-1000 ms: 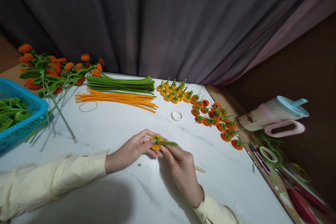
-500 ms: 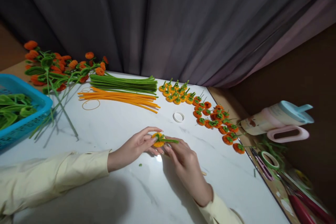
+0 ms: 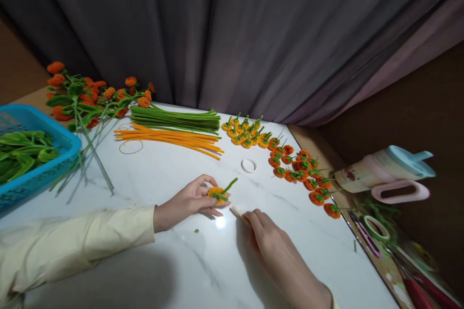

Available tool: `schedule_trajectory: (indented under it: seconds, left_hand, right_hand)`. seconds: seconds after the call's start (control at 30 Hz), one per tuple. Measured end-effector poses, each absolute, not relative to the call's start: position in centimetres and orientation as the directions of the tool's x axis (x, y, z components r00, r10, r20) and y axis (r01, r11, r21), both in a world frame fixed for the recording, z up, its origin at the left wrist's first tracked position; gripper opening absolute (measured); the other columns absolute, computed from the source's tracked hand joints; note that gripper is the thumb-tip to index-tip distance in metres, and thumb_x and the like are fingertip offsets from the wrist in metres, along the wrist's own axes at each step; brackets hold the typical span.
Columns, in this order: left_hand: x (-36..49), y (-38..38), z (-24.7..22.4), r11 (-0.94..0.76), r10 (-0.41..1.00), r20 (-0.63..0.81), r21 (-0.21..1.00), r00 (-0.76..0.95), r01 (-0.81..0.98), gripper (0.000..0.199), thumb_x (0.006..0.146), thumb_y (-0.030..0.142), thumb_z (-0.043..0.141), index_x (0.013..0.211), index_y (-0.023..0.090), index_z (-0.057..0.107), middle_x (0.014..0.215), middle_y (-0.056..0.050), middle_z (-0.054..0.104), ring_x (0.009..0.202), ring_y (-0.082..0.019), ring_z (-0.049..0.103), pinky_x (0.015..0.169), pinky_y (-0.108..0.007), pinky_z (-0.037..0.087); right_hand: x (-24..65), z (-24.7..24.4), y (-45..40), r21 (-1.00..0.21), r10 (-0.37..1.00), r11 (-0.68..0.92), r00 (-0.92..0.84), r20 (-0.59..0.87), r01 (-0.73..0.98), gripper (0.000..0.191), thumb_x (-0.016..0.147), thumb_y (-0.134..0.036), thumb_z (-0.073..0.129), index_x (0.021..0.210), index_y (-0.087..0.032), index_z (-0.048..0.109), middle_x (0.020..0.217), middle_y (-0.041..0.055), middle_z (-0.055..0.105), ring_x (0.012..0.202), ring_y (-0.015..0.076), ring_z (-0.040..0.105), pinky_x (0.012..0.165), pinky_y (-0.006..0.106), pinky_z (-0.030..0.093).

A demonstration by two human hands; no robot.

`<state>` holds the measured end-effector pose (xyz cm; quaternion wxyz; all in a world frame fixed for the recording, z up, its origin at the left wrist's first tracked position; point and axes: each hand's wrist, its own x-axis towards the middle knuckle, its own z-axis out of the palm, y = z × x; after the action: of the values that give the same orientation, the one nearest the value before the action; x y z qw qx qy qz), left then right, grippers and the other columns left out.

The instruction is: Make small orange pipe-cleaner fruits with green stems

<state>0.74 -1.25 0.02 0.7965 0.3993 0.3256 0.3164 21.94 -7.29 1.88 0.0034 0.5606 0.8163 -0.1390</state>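
Observation:
A yellow-orange pipe-cleaner flower (image 3: 215, 194) with green stems sticking out is pinched in my left hand (image 3: 192, 200), a little above the white table. My right hand (image 3: 270, 241) is closed around a thin pale wooden stick (image 3: 239, 214) whose tip points toward the flower, a short gap apart from it. Beyond my hands lie a bundle of green pipe cleaners (image 3: 177, 119) and a bundle of orange ones (image 3: 174, 140). A white ring, perhaps a roll of tape (image 3: 249, 165), lies behind my right hand.
Rows of yellow flower heads (image 3: 246, 133) and orange flower heads (image 3: 297, 166) line the back right. A blue basket (image 3: 43, 174) of green leaves stands at left, near stemmed orange flowers (image 3: 87, 94). Along the right edge are a tumbler (image 3: 384, 171), green tape (image 3: 376, 228) and red-handled pliers (image 3: 420, 294).
My right hand has left the flower, moved down and right, and now holds the wooden stick. The flower stays in my left hand, its green stem now tilted upward. The view has shifted slightly.

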Motion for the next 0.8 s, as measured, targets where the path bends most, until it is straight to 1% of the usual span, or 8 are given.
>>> schedule_trajectory:
  seconds: [0.07, 0.17, 0.23, 0.3, 0.4, 0.53, 0.67, 0.8]
  left_hand:
    - [0.8, -1.2, 0.2, 0.477, 0.768, -0.261, 0.842, 0.584, -0.251, 0.029, 0.08, 0.023, 0.063, 0.096, 0.02, 0.038, 0.1, -0.009, 0.064, 0.104, -0.026, 0.059, 0.082, -0.038, 0.05]
    - [0.7, -1.2, 0.2, 0.443, 0.772, -0.233, 0.865, 0.592, -0.236, 0.038, 0.081, 0.024, 0.061, 0.111, 0.023, 0.039, 0.102, -0.008, 0.063, 0.102, -0.023, 0.059, 0.084, -0.04, 0.049]
    - [0.7, -1.2, 0.2, 0.405, 0.773, -0.206, 0.888, 0.599, -0.217, 0.042, 0.082, 0.026, 0.06, 0.118, 0.023, 0.04, 0.105, -0.007, 0.061, 0.098, -0.02, 0.06, 0.086, -0.039, 0.048]
    - [0.8, -1.3, 0.2, 0.364, 0.78, -0.18, 0.91, 0.6, -0.201, 0.036, 0.082, 0.028, 0.06, 0.114, 0.021, 0.045, 0.105, -0.007, 0.06, 0.092, -0.017, 0.06, 0.086, -0.036, 0.048]
    - [0.9, -1.5, 0.3, 0.33, 0.786, -0.154, 0.923, 0.599, -0.195, 0.029, 0.082, 0.03, 0.059, 0.105, 0.019, 0.046, 0.097, -0.005, 0.06, 0.084, -0.015, 0.061, 0.084, -0.036, 0.049]
    - [0.9, -1.7, 0.4, 0.329, 0.772, -0.115, 0.914, 0.625, -0.239, 0.032, 0.081, 0.029, 0.061, 0.104, 0.019, 0.043, 0.088, -0.003, 0.059, 0.079, -0.016, 0.062, 0.083, -0.039, 0.048]
    - [0.7, -1.8, 0.2, 0.381, 0.743, -0.114, 0.882, 0.66, -0.277, 0.028, 0.084, 0.03, 0.057, 0.105, 0.019, 0.042, 0.09, -0.004, 0.06, 0.079, -0.016, 0.063, 0.087, -0.042, 0.046]
    - [0.7, -1.9, 0.0, 0.391, 0.736, -0.108, 0.873, 0.668, -0.29, 0.026, 0.086, 0.034, 0.054, 0.104, 0.019, 0.042, 0.089, -0.004, 0.061, 0.081, -0.016, 0.063, 0.092, -0.043, 0.042]
  right_hand:
    - [22.4, 2.4, -6.9, -0.368, 0.921, 0.268, -0.349, -0.174, 0.89, 0.028, 0.081, -0.002, 0.032, 0.094, -0.015, 0.054, 0.086, 0.007, 0.055, 0.069, 0.0175, 0.055, 0.062, 0.03, 0.045]
    - [22.5, 3.4, -6.5, -0.621, 0.919, 0.19, -0.36, -0.16, 0.76, 0.03, 0.089, -0.015, 0.031, 0.111, -0.016, 0.052, 0.086, 0.0053, 0.055, 0.071, 0.0145, 0.053, 0.067, 0.027, 0.043]
    - [22.0, 4.0, -6.3, -0.771, 0.912, 0.076, -0.357, -0.202, 0.632, 0.035, 0.092, -0.026, 0.033, 0.122, -0.017, 0.049, 0.078, 0.0017, 0.055, 0.06, 0.0109, 0.049, 0.059, 0.023, 0.042]
    - [21.1, 4.5, -6.2, -0.86, 0.889, -0.113, -0.335, -0.311, 0.498, 0.041, 0.092, -0.037, 0.036, 0.125, -0.016, 0.048, 0.065, -0.0026, 0.051, 0.047, 0.0074, 0.039, 0.046, 0.02, 0.036]
    - [19.5, 5.1, -5.9, -0.88, 0.837, -0.324, -0.329, -0.437, 0.346, 0.048, 0.09, -0.046, 0.038, 0.122, -0.014, 0.052, 0.049, -0.007, 0.042, 0.036, 0.0057, 0.031, 0.035, 0.017, 0.027]
    - [18.4, 5.1, -5.4, -0.877, 0.809, -0.41, -0.345, -0.476, 0.25, 0.052, 0.087, -0.049, 0.042, 0.127, -0.017, 0.047, 0.041, -0.0097, 0.042, 0.027, 0.0051, 0.029, 0.029, 0.016, 0.026]
    - [18.4, 4.3, -5.2, -0.867, 0.789, -0.465, -0.362, -0.497, 0.178, 0.058, 0.084, -0.05, 0.049, 0.132, -0.02, 0.041, 0.044, -0.0088, 0.048, 0.027, 0.0054, 0.036, 0.028, 0.014, 0.028]
    - [18.5, 3.8, -5.3, -0.862, 0.793, -0.504, -0.365, -0.488, 0.06, 0.056, 0.083, -0.043, 0.054, 0.132, -0.02, 0.041, 0.058, -0.0039, 0.058, 0.03, 0.0052, 0.043, 0.027, 0.014, 0.033]
